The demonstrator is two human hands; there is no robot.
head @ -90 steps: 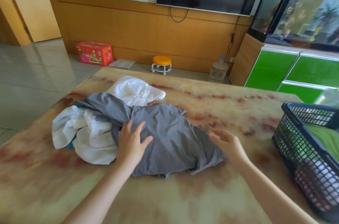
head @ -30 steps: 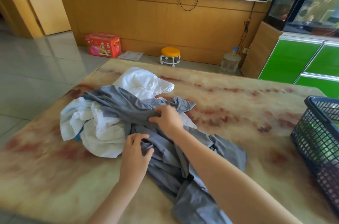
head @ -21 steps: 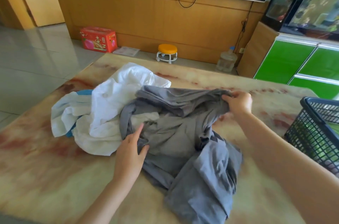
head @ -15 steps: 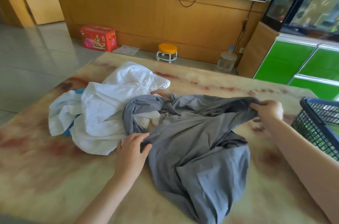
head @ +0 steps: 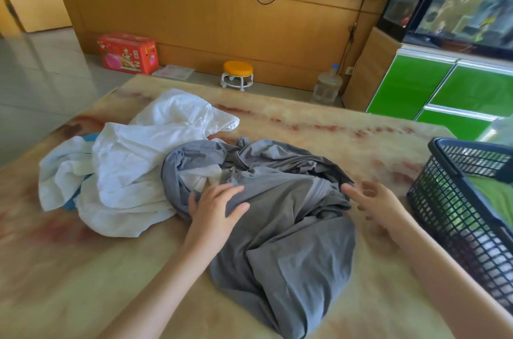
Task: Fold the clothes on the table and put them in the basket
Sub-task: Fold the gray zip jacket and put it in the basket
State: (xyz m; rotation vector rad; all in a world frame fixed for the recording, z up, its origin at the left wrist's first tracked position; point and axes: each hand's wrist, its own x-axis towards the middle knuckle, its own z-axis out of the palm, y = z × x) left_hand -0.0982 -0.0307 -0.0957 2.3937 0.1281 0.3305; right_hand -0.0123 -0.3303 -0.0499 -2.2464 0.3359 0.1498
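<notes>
— Where's the grey garment [head: 277,227]?
— Crumpled mid-table [head: 83,269], with the white clothes [head: 138,166] heaped at its ten o'clock.
— And the hands?
— The left hand [head: 215,208] lies flat on the grey cloth, fingers straight. The right hand [head: 374,205] is spread and holds nothing (slightly blurred), at the garment's three o'clock edge.
— The basket [head: 458,213]?
— Further out at three o'clock.

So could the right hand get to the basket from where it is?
Probably yes. The right hand is open and holds nothing, beside the grey garment, and the dark mesh basket stands just to its right, with only bare table between them.
</notes>
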